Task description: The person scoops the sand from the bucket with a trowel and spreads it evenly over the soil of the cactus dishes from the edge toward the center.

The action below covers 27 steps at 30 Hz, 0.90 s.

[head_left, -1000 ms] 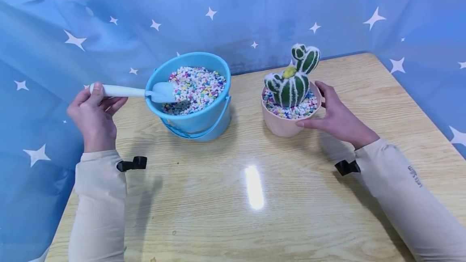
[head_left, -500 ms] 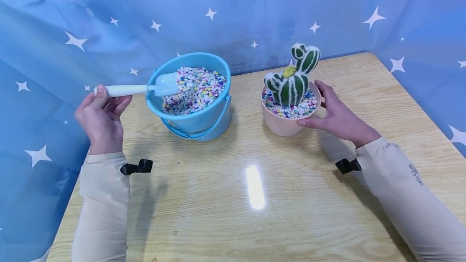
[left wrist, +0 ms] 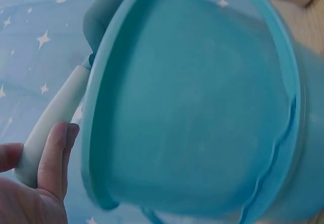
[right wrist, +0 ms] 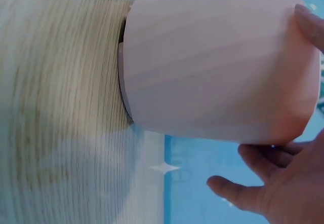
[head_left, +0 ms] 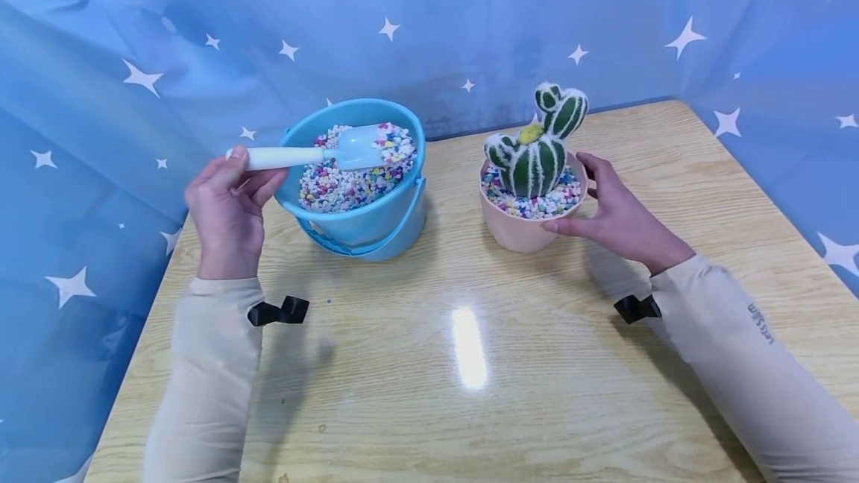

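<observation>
My left hand point(head_left: 228, 211) pinches the end of the white handle of a small light-blue scoop point(head_left: 359, 147). Colored pebbles lie at the scoop's tip, and its blade is above the blue bucket point(head_left: 396, 233), which holds many more pebbles point(head_left: 335, 188). From the left wrist, the bucket's side hides most of the scoop blade point(left wrist: 104, 13). On the right, my right hand point(head_left: 620, 218) holds a pink flower pot point(head_left: 513, 229) at its rim, thumb in front and fingers on the far right side. A green cactus point(head_left: 537, 166) with white fuzzy ridges stands in the pot's pebbles.
Both containers rest on a wooden table point(head_left: 403, 408) with a bright light reflection. Blue cloth point(head_left: 429, 21) with white stars hangs behind and along the sides. The bucket's handle point(head_left: 409, 218) hangs down its front.
My left hand has moved right, carrying the scoop up out of the pebbles and further over the bucket, with pebbles now at its tip. The right hand and flower pot stay in place.
</observation>
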Available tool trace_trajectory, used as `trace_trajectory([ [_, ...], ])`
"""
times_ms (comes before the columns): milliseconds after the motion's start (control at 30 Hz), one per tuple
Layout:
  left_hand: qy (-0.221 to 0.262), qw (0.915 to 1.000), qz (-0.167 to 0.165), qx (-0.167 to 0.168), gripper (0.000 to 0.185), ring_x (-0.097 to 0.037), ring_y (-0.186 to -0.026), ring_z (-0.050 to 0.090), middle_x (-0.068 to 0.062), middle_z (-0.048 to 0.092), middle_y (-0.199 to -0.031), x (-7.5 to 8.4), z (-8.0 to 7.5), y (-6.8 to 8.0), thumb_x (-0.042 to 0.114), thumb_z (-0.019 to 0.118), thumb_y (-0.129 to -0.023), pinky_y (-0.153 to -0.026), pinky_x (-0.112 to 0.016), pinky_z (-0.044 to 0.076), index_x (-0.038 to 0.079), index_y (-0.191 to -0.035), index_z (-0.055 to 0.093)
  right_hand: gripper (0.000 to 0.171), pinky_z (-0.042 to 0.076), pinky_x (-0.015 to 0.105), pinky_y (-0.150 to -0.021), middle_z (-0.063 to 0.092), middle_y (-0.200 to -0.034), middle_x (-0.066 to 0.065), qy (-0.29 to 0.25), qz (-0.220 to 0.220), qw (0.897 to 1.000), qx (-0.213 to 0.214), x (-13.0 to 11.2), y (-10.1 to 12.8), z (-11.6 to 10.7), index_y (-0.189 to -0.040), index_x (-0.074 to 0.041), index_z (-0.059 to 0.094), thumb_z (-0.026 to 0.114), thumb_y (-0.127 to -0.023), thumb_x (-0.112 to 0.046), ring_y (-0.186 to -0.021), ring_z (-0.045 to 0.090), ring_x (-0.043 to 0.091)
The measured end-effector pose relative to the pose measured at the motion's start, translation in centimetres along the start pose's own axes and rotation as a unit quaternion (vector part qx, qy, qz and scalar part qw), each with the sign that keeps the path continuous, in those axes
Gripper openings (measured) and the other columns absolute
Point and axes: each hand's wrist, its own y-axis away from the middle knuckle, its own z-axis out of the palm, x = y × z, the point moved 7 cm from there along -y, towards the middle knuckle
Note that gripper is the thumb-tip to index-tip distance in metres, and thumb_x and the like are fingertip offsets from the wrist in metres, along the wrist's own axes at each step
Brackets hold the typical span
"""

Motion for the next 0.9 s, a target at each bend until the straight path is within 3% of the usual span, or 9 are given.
trace_trajectory([
  [233,-0.018,0.9990,-0.014,-0.040,0.015,-0.032,-0.066,0.072,-0.026,0.067,-0.087,-1.3,2.0,0.3,-0.001,0.067,-0.092,-0.073,-0.042,0.060,-0.014,-0.095,0.060,0.116,0.021,0.066,-0.112,0.004,-0.160,0.014,0.005,0.005,1.000,-0.008,-0.2,0.1,0.2,-0.157,-0.013,-0.003,0.083,-0.081,-0.031,-0.144,0.011,0.039],
  [367,-0.028,0.9979,-0.014,-0.057,0.016,-0.032,-0.067,0.072,-0.026,0.067,-0.088,-1.8,2.9,0.5,-0.001,0.068,-0.092,-0.072,-0.042,0.060,-0.013,-0.087,0.059,0.116,0.021,0.067,-0.111,0.007,-0.159,0.015,0.015,0.013,1.000,0.000,-0.2,0.2,0.1,-0.157,-0.011,0.001,0.085,-0.080,-0.034,-0.143,0.014,0.041],
  [900,-0.069,0.9930,-0.026,-0.092,0.017,-0.032,-0.070,0.072,-0.025,0.067,-0.092,-2.9,5.4,1.6,0.001,0.068,-0.092,-0.074,-0.045,0.060,-0.009,-0.083,0.058,0.121,0.016,0.066,-0.114,-0.003,-0.161,0.011,0.025,0.021,0.999,-0.007,-0.1,0.1,0.1,-0.157,-0.015,-0.009,0.082,-0.081,-0.038,-0.146,0.006,0.036],
])
